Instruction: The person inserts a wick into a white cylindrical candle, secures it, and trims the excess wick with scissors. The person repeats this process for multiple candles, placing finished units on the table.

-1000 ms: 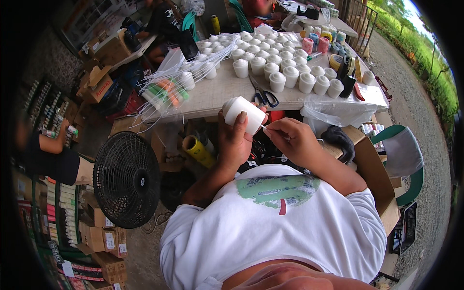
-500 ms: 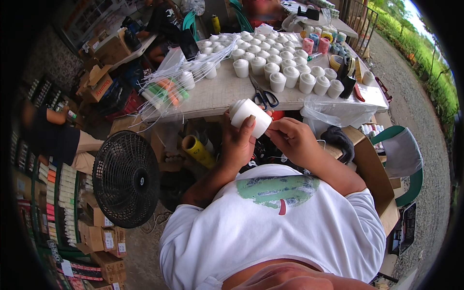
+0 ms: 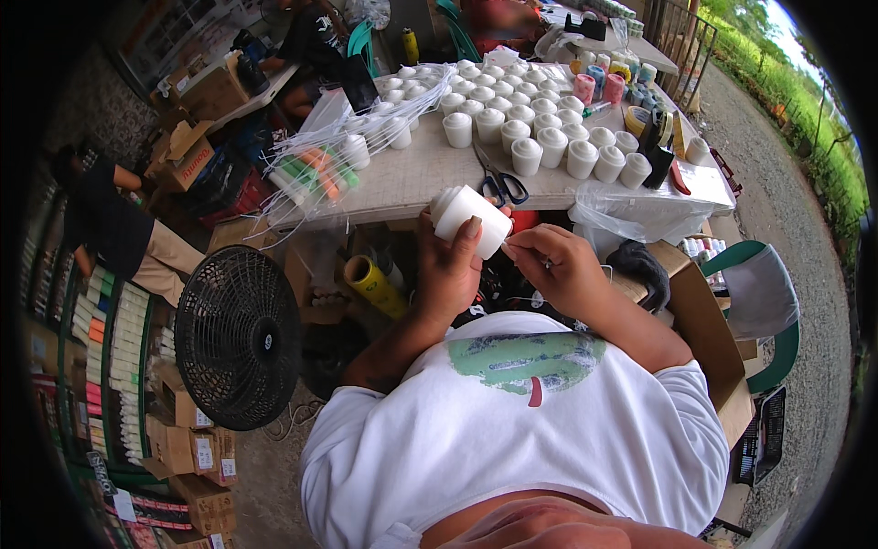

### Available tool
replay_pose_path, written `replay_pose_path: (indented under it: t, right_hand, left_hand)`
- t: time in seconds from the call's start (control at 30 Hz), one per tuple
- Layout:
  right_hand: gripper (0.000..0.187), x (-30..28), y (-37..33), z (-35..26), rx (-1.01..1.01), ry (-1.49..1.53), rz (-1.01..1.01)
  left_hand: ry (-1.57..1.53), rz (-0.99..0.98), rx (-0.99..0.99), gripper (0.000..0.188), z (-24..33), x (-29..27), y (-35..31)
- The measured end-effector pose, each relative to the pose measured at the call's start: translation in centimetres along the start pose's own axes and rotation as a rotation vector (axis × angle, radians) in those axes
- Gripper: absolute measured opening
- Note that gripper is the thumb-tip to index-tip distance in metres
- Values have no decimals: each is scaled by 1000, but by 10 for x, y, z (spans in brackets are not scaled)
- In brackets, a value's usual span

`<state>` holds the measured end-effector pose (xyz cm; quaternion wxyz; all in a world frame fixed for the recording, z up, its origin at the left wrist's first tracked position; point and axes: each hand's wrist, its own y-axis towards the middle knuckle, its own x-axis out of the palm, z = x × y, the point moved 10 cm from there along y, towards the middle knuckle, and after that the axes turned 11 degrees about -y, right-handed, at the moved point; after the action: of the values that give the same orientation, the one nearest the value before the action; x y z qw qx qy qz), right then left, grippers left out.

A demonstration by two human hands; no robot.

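My left hand (image 3: 453, 270) grips a white spool of thread (image 3: 468, 218), held tilted just below the table's front edge. My right hand (image 3: 549, 265) is beside it with fingertips pinched together at the spool's lower right end, apparently on a fine thread that is too thin to make out. Several more white spools (image 3: 526, 128) stand upright in rows on the beige table (image 3: 412, 178) beyond my hands. Black-handled scissors (image 3: 498, 183) lie on the table right above the held spool.
A black floor fan (image 3: 240, 337) stands at my left. Clear bags of coloured spools (image 3: 311, 174) lie on the table's left end, a clear plastic bag (image 3: 631, 206) at its right. Cardboard boxes (image 3: 704, 339) and a green chair (image 3: 764, 302) sit to my right. Another person (image 3: 119, 233) crouches by the shelves at left.
The spool and both hands have shifted slightly right and down. The person at left has moved along the shelves.
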<state>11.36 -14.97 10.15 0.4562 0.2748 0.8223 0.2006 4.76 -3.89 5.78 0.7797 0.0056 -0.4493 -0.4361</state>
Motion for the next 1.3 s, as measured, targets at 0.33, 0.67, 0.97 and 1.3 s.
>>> replay_pose_path:
  t: [0.33, 0.67, 0.97, 1.3]
  right_hand:
    - [13, -2, 2, -5, -23, 5, 10]
    - [10, 2, 4, -1, 2, -11, -52]
    - [16, -4, -44, 88, 325, 82, -115]
    - [16, -34, -20, 22, 37, 69, -2]
  left_hand:
    - [11, -11, 6, 45, -3, 3, -3]
    - [158, -108, 147, 58, 13, 8, -2]
    - [1052, -254, 946, 74, 90, 33, -14]
    - [789, -217, 616, 71, 66, -2, 1]
